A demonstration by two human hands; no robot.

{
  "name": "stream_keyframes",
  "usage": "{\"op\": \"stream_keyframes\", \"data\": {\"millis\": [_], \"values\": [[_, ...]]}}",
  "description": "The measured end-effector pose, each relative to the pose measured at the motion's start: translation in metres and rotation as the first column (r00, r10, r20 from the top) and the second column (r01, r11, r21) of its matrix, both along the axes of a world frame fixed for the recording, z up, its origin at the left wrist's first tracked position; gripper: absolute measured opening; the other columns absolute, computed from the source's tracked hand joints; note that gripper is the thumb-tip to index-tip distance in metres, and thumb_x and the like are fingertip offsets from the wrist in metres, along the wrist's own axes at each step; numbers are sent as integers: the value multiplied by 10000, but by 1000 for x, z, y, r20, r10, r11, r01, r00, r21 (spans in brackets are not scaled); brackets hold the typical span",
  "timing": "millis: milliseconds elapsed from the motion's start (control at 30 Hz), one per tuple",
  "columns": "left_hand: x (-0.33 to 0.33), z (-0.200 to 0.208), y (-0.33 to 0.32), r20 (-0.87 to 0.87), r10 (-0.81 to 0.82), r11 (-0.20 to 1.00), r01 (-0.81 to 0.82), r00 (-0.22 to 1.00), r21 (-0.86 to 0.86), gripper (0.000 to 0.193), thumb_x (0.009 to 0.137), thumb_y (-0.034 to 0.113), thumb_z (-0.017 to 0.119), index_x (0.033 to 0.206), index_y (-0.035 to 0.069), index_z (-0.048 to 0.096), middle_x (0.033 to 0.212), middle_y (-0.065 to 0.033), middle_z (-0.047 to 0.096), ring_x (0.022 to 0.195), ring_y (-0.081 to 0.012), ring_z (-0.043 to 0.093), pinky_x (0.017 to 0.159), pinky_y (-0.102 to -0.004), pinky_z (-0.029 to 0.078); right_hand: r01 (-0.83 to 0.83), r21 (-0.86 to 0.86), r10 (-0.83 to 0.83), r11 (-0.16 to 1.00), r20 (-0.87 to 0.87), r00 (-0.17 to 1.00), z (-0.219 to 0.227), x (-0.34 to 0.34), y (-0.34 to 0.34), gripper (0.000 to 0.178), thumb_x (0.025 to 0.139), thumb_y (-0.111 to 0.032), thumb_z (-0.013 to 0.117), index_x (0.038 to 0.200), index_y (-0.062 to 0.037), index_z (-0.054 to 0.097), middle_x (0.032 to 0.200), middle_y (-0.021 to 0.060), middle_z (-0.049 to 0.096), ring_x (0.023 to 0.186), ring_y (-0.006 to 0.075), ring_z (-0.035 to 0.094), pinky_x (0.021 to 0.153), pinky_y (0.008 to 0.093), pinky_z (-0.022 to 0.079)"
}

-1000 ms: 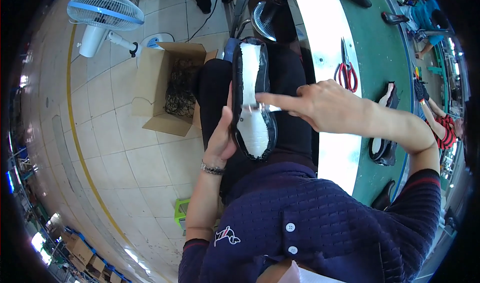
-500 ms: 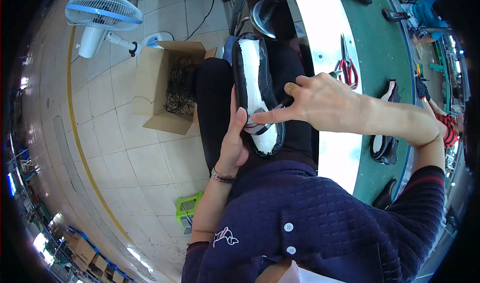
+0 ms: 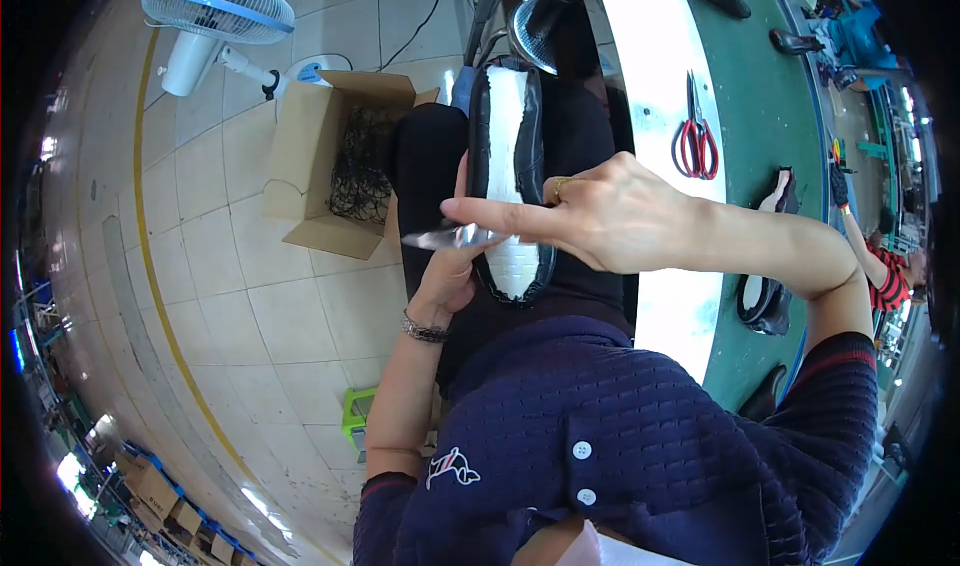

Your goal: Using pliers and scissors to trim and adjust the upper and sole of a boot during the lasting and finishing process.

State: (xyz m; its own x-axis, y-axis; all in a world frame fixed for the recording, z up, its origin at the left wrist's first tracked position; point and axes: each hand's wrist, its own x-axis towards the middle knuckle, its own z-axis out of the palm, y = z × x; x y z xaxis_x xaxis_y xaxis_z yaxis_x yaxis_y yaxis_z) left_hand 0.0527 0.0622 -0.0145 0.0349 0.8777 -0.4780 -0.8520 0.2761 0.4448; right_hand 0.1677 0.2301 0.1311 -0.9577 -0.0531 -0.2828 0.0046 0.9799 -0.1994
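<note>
A black shoe upper (image 3: 534, 166) lies sole side up across my lap, its toe and heel lined up away from me. A white strip (image 3: 505, 136) runs along its underside between the folded black edges. My left hand (image 3: 447, 278) grips the shoe from its left side, fingers partly hidden beneath it. Over the near half of the shoe, my right hand (image 3: 610, 216) closes round a tool with a shiny metal blade (image 3: 450, 237). The index finger stretches along the blade, which points left past the shoe above my left hand. Its handle is hidden in my palm.
Red-handled scissors (image 3: 696, 146) lie on the white bench edge (image 3: 665, 296) at right. On the green belt (image 3: 745, 136) beyond are more shoes (image 3: 765, 301). To the left, an open cardboard box (image 3: 300, 156) holds dark stringy scraps; a white fan (image 3: 215, 11) stands behind it.
The blade has moved left, from on the white underside to past the shoe's left side. My right hand has shifted slightly up and left with it. My left hand still holds the shoe.
</note>
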Motion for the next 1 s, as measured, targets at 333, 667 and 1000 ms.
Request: {"op": "stream_keyframes", "data": {"millis": [333,667,1000], "values": [[12,2,-6,24,124,988,-126,992,86,757,969,183,549,1552,233,69,1461,-68,368,1291,-192,413,1081,-363,341,140,-113,-141,984,7,990,-5,4,-1,776,859,-102,565,1528,-273,211,530,53,564,381,182,550,343,331,438],[12,2,-13,-270,-15,998,33,963,61,803,809,-46,700,1416,138,207,1328,-73,476,1163,-160,510,944,-305,467,82,-83,-70,993,146,987,-6,17,-21,710,879,-39,498,1514,-247,259,558,87,580,426,130,577,403,281,503],[4,-13,-15,-287,-136,988,153,948,37,1242,701,-53,776,1537,237,-95,1510,-73,267,1277,-201,421,1037,-362,435,61,-133,-59,989,21,998,-2,24,-31,770,883,-116,525,1530,-347,178,671,148,609,444,170,599,350,285,454]]}}
